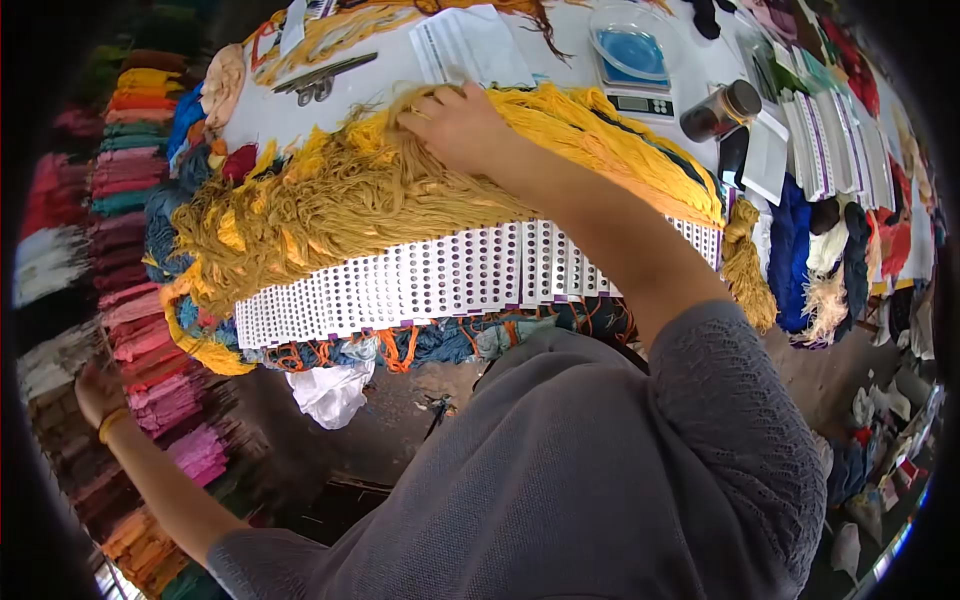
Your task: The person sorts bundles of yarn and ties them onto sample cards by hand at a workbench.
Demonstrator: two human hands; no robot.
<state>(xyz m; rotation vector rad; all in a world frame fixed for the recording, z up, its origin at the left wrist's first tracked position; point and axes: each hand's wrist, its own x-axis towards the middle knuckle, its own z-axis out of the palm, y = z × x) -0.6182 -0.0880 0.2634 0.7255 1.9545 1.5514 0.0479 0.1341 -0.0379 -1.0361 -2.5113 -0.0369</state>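
My right hand [455, 125] is closed on strands of tan yarn [350, 190] at the far side of the heap. The tan yarn lies spread across bright yellow yarn [610, 150] on the table. White cards with rows of dark holes [430, 270] stick out in an overlapping row along the near edge of the yarn. My left hand [98, 395], with a yellow band at the wrist, is stretched out to the left beside stacked coloured skeins [150, 340]. Its fingers are blurred, so I cannot make out what they touch.
On the table are scissors [325, 78], printed paper [470, 45], a digital scale [640, 103] bearing a clear plastic dish [630, 45], and a dark jar [720, 110]. More hole-punched cards [835, 145] and blue skeins [790, 255] lie at the right. A white bag [330, 395] hangs below the near edge.
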